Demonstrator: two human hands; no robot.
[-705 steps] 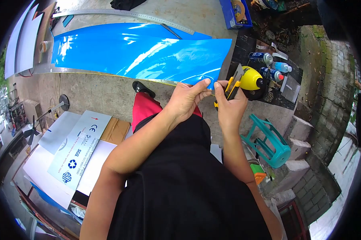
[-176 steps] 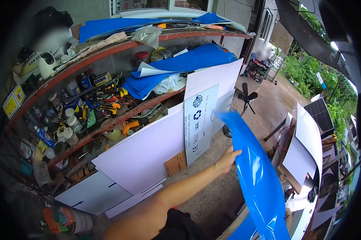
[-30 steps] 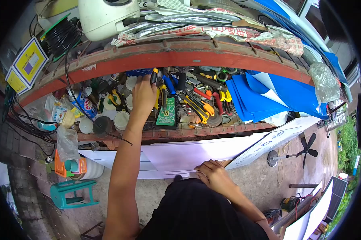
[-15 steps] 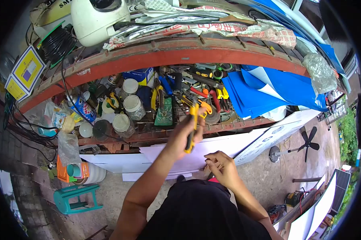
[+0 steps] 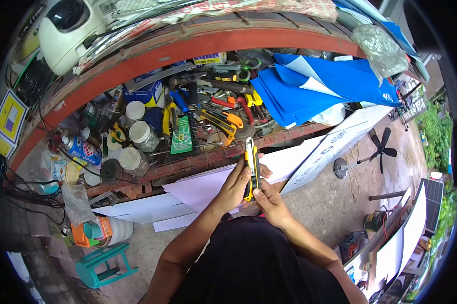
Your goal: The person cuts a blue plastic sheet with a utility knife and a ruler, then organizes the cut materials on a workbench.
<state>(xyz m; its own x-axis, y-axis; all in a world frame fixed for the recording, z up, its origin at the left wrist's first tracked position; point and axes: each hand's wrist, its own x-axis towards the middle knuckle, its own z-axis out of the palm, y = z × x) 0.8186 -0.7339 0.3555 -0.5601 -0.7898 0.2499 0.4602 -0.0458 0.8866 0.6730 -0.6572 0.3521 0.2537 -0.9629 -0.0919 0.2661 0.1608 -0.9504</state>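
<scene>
A yellow and black utility knife (image 5: 252, 169) points upward in front of the shelf's lower edge. My left hand (image 5: 233, 187) is wrapped round its left side, thumb on the body. My right hand (image 5: 270, 201) holds the knife's lower right side between thumb and fingers. Both hands are closed on it, and some fingertips are hidden behind the knife. Beyond them on the wire shelf lie orange-handled tools (image 5: 228, 123) and a green packet (image 5: 181, 136).
A red shelf beam (image 5: 188, 49) crosses above. Jars (image 5: 143, 136), blue sheets (image 5: 314, 91) and a spray can (image 5: 81, 151) stand or lie on the shelf. White boards (image 5: 335, 144) lean below. A green stool (image 5: 104, 266) and black fan (image 5: 382, 149) stand on the floor.
The knife has come down and closer to my body, now upright. My right hand has joined my left on it. The view has shifted to the right.
</scene>
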